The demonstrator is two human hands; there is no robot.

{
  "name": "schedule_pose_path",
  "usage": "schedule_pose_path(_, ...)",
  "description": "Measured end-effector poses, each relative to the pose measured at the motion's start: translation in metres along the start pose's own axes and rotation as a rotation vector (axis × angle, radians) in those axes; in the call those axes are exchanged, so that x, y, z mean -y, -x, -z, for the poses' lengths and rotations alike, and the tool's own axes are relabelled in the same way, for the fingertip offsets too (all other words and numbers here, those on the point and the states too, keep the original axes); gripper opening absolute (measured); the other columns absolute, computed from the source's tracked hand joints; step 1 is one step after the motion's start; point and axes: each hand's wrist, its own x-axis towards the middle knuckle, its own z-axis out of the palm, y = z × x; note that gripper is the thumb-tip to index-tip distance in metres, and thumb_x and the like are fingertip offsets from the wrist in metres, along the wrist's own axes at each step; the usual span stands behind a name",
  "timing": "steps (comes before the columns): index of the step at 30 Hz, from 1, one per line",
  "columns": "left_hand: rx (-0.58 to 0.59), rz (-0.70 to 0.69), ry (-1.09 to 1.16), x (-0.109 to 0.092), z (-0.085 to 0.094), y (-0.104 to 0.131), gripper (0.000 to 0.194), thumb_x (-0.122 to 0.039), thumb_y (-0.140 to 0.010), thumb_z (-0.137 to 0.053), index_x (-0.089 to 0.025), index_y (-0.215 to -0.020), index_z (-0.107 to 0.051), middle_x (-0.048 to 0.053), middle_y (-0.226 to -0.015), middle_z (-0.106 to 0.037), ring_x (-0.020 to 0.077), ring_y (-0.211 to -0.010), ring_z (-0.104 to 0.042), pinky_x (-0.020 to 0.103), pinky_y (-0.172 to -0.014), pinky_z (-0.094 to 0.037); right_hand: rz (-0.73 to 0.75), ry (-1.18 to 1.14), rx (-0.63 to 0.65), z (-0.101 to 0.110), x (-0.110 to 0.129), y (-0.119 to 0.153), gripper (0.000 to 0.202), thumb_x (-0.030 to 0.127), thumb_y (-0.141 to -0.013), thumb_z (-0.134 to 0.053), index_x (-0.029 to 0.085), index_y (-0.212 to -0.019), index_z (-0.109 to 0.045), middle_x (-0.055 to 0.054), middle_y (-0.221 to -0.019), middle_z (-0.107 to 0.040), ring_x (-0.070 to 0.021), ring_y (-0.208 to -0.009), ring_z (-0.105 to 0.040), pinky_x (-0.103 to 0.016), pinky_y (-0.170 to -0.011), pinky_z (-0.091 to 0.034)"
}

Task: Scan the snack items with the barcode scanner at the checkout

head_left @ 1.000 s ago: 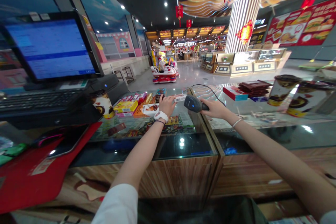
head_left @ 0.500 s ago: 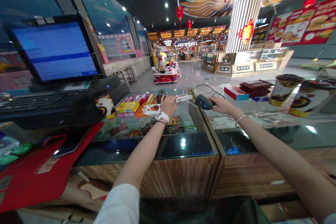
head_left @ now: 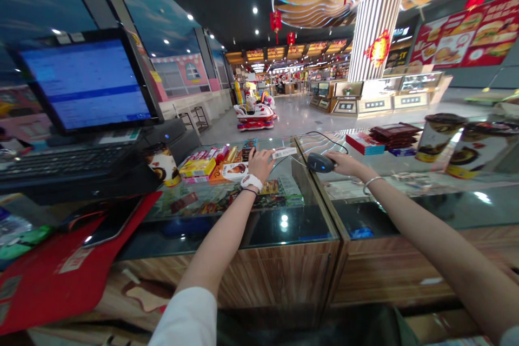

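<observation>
My left hand (head_left: 260, 165) is closed on a small, flat white box (head_left: 284, 152) with print on its side, held above the glass counter. Around the handle of a dark barcode scanner (head_left: 320, 162) my right hand (head_left: 344, 164) is wrapped. A blue light shows on the scanner, which is a short way right of the white box and apart from it. Just left of my left hand lie packaged snacks, among them a yellow box (head_left: 197, 168) and an orange box (head_left: 229, 172). My fingertips are partly hidden behind the hands.
A monitor (head_left: 86, 82) and a keyboard (head_left: 60, 165) stand at left, beside a patterned paper cup (head_left: 162, 164). A phone (head_left: 113, 221) rests on a red mat (head_left: 52, 289). Dark red packets (head_left: 394, 135) and large cups (head_left: 440, 139) stand at right. A black cable (head_left: 328, 139) crosses the counter.
My right hand has shifted the scanner slightly right, widening the gap to the white box. My left hand and the box have hardly moved.
</observation>
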Motion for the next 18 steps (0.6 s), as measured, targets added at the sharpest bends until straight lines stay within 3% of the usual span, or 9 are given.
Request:
schedule_pose_path(6,-0.044,-0.034,0.005,-0.002,0.006,0.003,0.023,-0.029,-0.094,-0.059,-0.027,-0.115,-0.068,0.002,-0.106,-0.074,0.0221,-0.102,-0.065,0.046,-0.117,-0.028,-0.025,-0.103,-0.009,-0.001,-0.002,-0.003,0.062,0.001,-0.063,-0.049,0.020,-0.119,-0.069,-0.008,-0.118,-0.073,-0.0274,-0.109,-0.068,-0.041,-0.098,-0.051)
schedule_pose_path(11,-0.091,-0.069,0.015,-0.007,0.014,0.006,0.022,-0.032,-0.096,-0.057,-0.027,-0.114,-0.068,0.001,-0.106,-0.074,0.0214,-0.101,-0.065,0.046,-0.117,-0.028,-0.097,-0.123,-0.157,0.002,0.003,-0.006,0.061,0.002,-0.068,-0.046,0.019,-0.123,-0.067,-0.009,-0.123,-0.071,-0.0276,-0.112,-0.066,-0.045,-0.099,-0.052)
schedule_pose_path(15,-0.128,-0.108,0.018,-0.013,0.021,0.006,0.024,-0.034,-0.096,-0.057,-0.027,-0.116,-0.067,0.002,-0.105,-0.074,0.0213,-0.099,-0.065,0.046,-0.117,-0.029,-0.048,-0.051,-0.371,0.011,0.029,-0.012,0.061,0.004,-0.073,-0.047,0.019,-0.131,-0.061,-0.011,-0.134,-0.063,-0.0281,-0.125,-0.058,-0.050,-0.109,-0.045)
schedule_pose_path(18,-0.151,-0.141,0.010,-0.016,0.024,0.006,0.023,-0.034,-0.096,-0.056,-0.027,-0.115,-0.067,0.002,-0.105,-0.074,0.0212,-0.098,-0.065,0.047,-0.117,-0.029,0.069,0.026,-0.412,0.017,0.060,-0.022,0.059,0.010,-0.080,-0.050,0.021,-0.138,-0.054,-0.011,-0.140,-0.057,-0.0281,-0.129,-0.054,-0.051,-0.111,-0.043)
